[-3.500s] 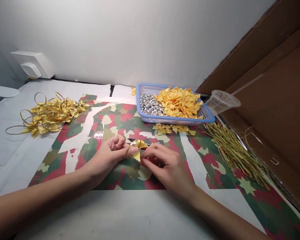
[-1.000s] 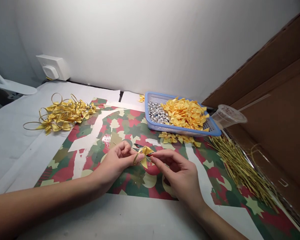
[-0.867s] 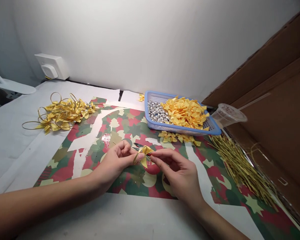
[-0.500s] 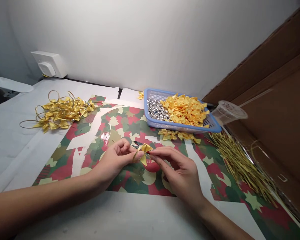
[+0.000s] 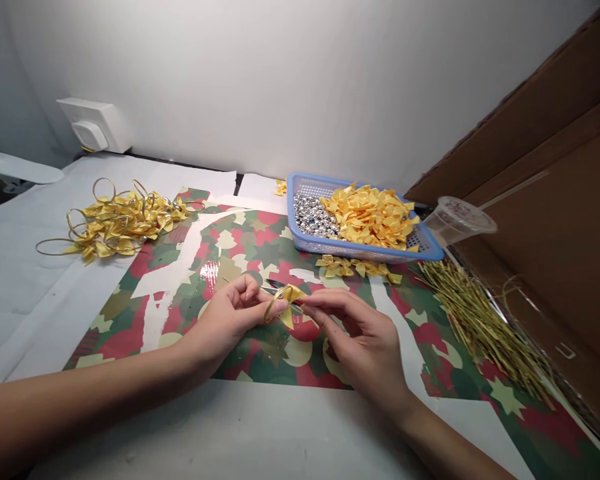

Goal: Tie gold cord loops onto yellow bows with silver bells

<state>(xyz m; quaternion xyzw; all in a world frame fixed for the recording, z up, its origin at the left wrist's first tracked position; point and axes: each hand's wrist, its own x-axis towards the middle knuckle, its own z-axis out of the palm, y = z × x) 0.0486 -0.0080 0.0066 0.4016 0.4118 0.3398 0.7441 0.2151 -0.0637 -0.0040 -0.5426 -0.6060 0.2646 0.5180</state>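
A yellow ribbon bow with a gold wire loop is pinched between the thumb and fingers of my left hand, the loop hanging at the thumb. Closed in a pinch at the bow's right edge is my right hand; its fingertips hide what they grip. Just behind the bow, dark pointed metal blades show, partly covered by my left hand, so I cannot tell the whole tool. Both hands are over a red, green and cream patterned sheet.
A blue basket holds silver beads and yellow bows; more bows lie before it. At right are gold wire stems, a clear plastic cup and cardboard. Looped bows are heaped at left.
My right hand has shifted slightly to the right, and its fingertips sit a little farther from the bow's middle. My left hand keeps its pinch on the bow.
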